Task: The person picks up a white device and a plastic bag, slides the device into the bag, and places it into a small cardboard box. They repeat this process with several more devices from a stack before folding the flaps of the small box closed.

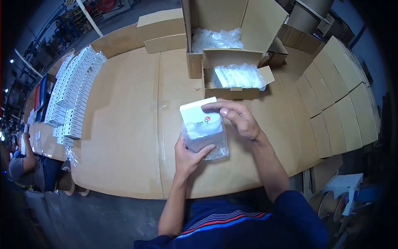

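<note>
A small white box point(194, 110) with a red logo stands partly out of a clear bubble-wrap bag point(206, 145). From below, my left hand point(188, 157) grips the bag, with its thumb across the front. My right hand point(238, 118) is closed at the box's upper right edge, fingers over the top and thumb beside it; part of its grip is hidden. Beyond my hands, an open cardboard carton point(219, 93) holds a row of bubble-wrapped white boxes point(238, 77).
Behind the carton, a taller open box point(265, 16) contains loose bubble bags point(215, 39). Stacked white boxes point(76, 91) line the left side of the cardboard-covered table point(124, 157). Brown cartons point(336, 99) form a wall at right. Another person point(31, 166) is at far left.
</note>
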